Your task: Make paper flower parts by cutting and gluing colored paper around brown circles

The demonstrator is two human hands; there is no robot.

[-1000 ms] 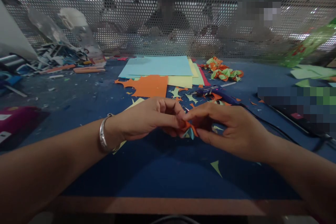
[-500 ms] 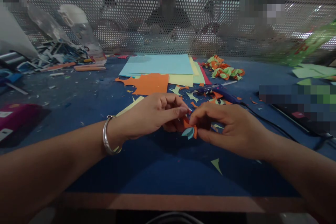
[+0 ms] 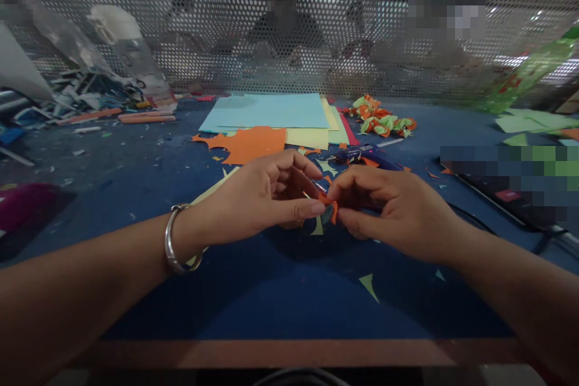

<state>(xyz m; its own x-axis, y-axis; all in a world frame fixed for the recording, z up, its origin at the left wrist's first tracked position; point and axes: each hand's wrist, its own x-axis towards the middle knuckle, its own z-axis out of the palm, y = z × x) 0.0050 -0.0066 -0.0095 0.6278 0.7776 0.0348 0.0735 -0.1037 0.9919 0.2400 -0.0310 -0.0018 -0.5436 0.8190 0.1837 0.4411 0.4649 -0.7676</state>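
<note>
My left hand (image 3: 262,199), with a silver bangle on its wrist, and my right hand (image 3: 393,208) meet over the blue table, both pinching a small orange and pale green paper piece (image 3: 326,211). The fingertips of both hands are closed on it, just above the table top. Most of the piece is hidden by my fingers. A cut orange sheet (image 3: 248,143) lies just beyond my left hand. A blue glue gun (image 3: 368,157) lies behind my right hand.
Light blue and yellow paper sheets (image 3: 271,111) are stacked at the back centre. A heap of orange and green paper flowers (image 3: 382,120) sits to their right. Paper scraps (image 3: 368,285) dot the table. Clutter fills the far left; people sit behind a perforated metal screen (image 3: 316,24).
Both hands have shifted slightly up and away, and the paper piece has been turned between the fingers; less of its pale part shows now.
</note>
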